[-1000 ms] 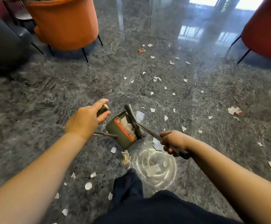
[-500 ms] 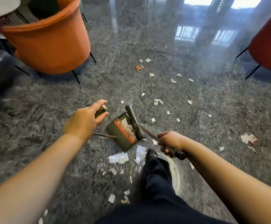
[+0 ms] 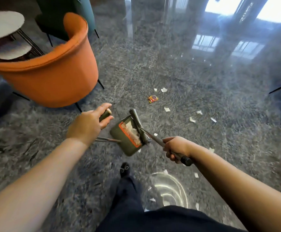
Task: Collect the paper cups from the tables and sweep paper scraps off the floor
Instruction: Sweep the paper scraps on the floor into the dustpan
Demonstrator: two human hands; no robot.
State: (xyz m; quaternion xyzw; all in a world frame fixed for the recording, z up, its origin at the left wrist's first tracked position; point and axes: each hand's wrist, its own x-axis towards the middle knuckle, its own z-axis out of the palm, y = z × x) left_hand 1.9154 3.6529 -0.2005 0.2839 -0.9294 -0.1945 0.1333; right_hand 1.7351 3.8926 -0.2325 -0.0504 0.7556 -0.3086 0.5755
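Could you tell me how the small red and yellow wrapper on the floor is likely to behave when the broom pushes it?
The wrapper looks thin and flat, so probably very light. On the glossy floor it would likely slide easily, perhaps skittering away.

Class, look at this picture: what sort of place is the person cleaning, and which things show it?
Probably a lounge or lobby: a polished dark stone floor reflecting big windows, an orange upholstered tub chair and small round white side tables.

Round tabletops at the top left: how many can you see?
2. A larger round tabletop at the upper left corner, and a smaller one just below it, behind the orange chair. Others may lie out of frame.
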